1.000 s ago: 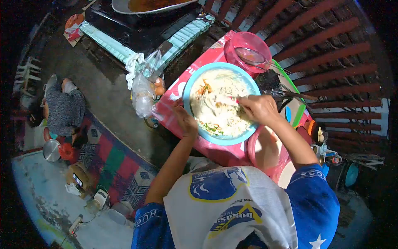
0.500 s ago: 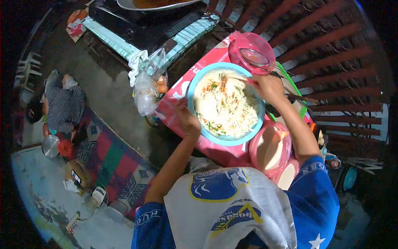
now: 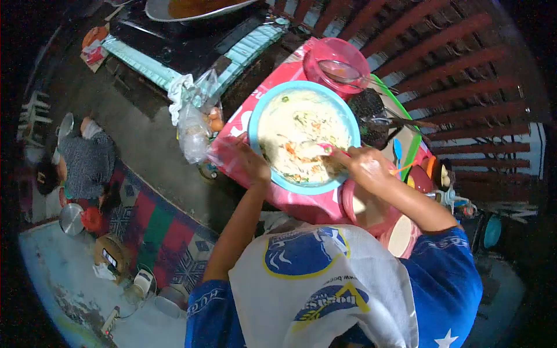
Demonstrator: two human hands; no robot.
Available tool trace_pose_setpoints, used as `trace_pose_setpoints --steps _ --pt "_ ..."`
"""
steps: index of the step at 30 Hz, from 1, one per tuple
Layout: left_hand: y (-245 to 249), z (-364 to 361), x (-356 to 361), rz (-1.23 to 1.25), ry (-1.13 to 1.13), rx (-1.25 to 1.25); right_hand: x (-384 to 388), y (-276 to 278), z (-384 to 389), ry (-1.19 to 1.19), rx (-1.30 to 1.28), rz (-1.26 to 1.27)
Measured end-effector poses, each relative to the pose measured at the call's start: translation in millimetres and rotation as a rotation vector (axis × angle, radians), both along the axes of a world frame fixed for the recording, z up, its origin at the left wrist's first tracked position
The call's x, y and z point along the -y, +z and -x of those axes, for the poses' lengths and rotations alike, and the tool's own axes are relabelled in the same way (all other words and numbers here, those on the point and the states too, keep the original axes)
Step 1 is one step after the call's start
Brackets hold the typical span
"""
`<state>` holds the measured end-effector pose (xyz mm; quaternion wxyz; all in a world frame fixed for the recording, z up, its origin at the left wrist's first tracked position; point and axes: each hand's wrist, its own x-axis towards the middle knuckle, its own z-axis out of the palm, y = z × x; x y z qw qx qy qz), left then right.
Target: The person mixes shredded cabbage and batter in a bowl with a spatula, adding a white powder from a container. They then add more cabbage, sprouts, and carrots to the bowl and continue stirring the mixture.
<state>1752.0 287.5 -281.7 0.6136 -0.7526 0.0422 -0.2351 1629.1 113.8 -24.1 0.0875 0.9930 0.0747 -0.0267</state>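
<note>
Head view: right fingers (image 3: 356, 160) curl round pink handle (image 3: 335, 150).

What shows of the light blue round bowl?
The light blue round bowl, apparently plastic, sits upright on a pink patterned cover. It holds pale creamy mixture with orange and green shreds. The right hand holds a pink-handled spoon in it; whether the left hand touches its side is unclear.

blue bowl (image 3: 253, 129): pale, flecked batter (image 3: 281, 124); pink-handled utensil (image 3: 328, 149) dipped in.

Left arm (image 3: 232, 238) and right arm (image 3: 420, 207) outstretched, right hand (image 3: 368, 167) curled tight, left hand (image 3: 254, 165) loosely extended
</note>
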Motion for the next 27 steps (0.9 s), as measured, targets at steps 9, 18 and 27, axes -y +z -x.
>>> trace_pose_setpoints --steps 9,18,27 --pt "73 -5 -4 3.0 -0.431 -0.584 38 -14 -1 -0.727 -0.077 -1.313" --pt "88 -4 -3 3.086 -0.484 -0.585 26 -10 19 -0.593 0.12 -1.824" --pt "102 -7 -1 3.044 -0.256 -0.487 7 -9 12 -0.419 0.108 -1.337"
